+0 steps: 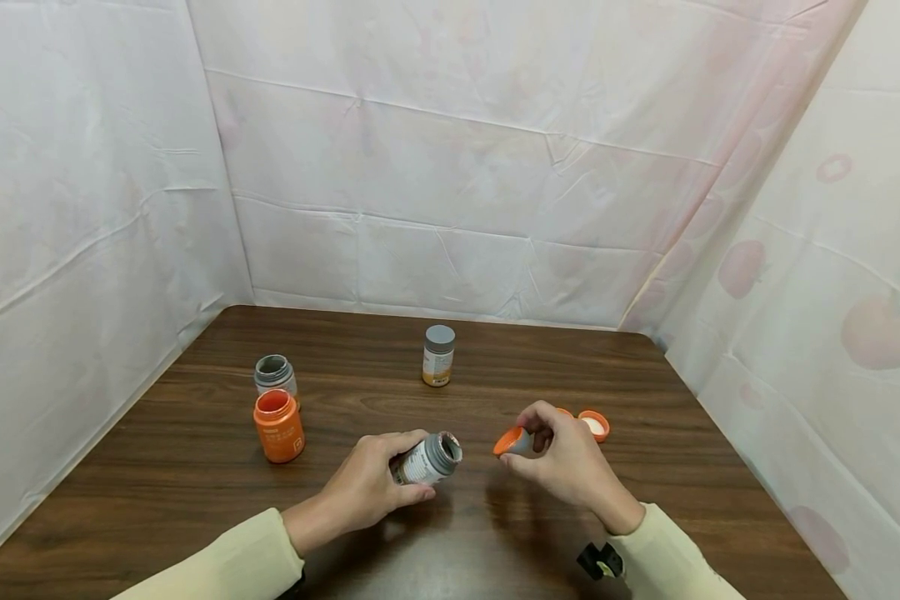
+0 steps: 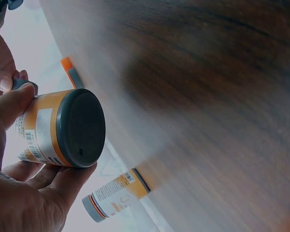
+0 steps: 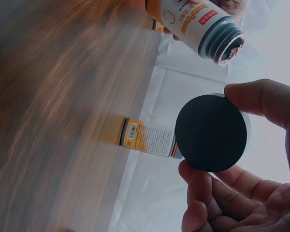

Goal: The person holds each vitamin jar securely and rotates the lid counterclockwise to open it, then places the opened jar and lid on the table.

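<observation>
Across the lower half of the frame runs the table (image 1: 360, 367), brown and wood-grained. Two hands over it: bottom centre, the left hand (image 1: 363, 483) has thumb and fingers wrapped round a jar; right of centre, the right hand (image 1: 570, 458) pinches a cap by its edge, thumb on one side, fingers on the other.

Orange jar (image 1: 280, 433) stands uncapped at left, grey-necked jar (image 1: 276, 377) just behind it. The held jar (image 1: 423, 461) is tilted, mouth towards the cap. Looks like stiff plastic to me, pretty light and not that fragile, though the label might be a bit slick. I'd grab round the body like that, clear of the neck thread and the ragged rim. Capped jar (image 1: 438, 358) stands upright near the table's centre.

The cap (image 1: 526, 443), grey outside, orange inside: probably super light and stiff, so edge only. Orange lid (image 1: 594, 425) lies past the right hand.
</observation>
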Tool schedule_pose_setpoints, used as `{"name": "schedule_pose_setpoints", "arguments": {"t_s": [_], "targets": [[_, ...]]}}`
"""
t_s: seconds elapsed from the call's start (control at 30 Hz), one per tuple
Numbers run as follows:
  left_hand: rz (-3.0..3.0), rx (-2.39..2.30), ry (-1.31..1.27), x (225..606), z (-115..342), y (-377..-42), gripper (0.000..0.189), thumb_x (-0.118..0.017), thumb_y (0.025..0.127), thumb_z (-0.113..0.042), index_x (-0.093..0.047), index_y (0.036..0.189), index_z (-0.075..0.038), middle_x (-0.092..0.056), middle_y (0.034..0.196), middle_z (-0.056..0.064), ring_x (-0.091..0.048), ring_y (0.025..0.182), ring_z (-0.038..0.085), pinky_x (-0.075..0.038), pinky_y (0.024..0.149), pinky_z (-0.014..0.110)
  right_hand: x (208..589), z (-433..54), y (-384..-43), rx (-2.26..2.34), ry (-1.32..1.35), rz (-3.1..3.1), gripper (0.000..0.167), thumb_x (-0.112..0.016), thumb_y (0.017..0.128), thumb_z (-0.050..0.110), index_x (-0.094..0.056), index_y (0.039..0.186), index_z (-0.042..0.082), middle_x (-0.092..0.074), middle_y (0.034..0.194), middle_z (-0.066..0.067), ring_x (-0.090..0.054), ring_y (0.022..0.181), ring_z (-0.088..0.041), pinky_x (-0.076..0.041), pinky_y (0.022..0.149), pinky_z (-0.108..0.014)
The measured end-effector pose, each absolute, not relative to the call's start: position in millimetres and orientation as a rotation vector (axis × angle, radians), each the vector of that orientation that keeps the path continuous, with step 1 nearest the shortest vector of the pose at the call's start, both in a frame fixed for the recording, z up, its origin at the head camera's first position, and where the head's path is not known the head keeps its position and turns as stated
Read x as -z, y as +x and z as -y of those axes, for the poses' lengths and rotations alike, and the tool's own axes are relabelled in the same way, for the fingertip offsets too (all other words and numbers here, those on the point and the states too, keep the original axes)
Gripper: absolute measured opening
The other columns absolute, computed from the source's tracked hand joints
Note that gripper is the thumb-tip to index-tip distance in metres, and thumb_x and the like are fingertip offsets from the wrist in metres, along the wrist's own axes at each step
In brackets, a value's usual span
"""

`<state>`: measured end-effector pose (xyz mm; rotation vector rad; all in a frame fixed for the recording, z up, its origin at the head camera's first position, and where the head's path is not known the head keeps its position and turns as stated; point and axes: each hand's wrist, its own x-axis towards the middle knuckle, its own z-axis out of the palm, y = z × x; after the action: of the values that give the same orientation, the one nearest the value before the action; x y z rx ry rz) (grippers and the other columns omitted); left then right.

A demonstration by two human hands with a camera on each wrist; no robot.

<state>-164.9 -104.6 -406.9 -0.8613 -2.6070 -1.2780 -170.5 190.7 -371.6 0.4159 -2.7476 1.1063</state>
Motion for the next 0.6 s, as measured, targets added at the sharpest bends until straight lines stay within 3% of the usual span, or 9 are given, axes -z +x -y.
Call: {"name": "schedule_pose_setpoints", "arguments": {"t_s": [0.43, 0.6], "targets": [[2.602, 1.292, -0.840, 405.9, 106.6, -164.0, 0.051, -0.093, 0.076, -0.015, -0.071, 0.121, -0.026, -0.070, 0.103, -0.012, -0.064, 0.086, 0.006, -0.054, 0.075, 0.028, 378.3, -212.3, -171.1, -1.054, 0.371, 2.720, 0.042, -0.094, 0.067, 0.011, -0.062, 0.092, 0.015, -0.061, 0.077, 0.004, -0.056, 0.070, -0.014, -0.047, 0.064, -0.026], [2.604, 1.284, -0.824, 406.0, 107.5, -163.6, 0.050, -0.093, 0.076, -0.016, -0.070, 0.120, -0.026, -0.070, 0.102, -0.012, -0.064, 0.086, 0.006, -0.053, 0.075, 0.028, 381.0, -220.8, -174.1, -1.031, 0.333, 2.699, 0.043, -0.095, 0.067, 0.012, -0.064, 0.095, 0.013, -0.069, 0.091, 0.003, -0.058, 0.073, -0.015, -0.048, 0.066, -0.026]]}}
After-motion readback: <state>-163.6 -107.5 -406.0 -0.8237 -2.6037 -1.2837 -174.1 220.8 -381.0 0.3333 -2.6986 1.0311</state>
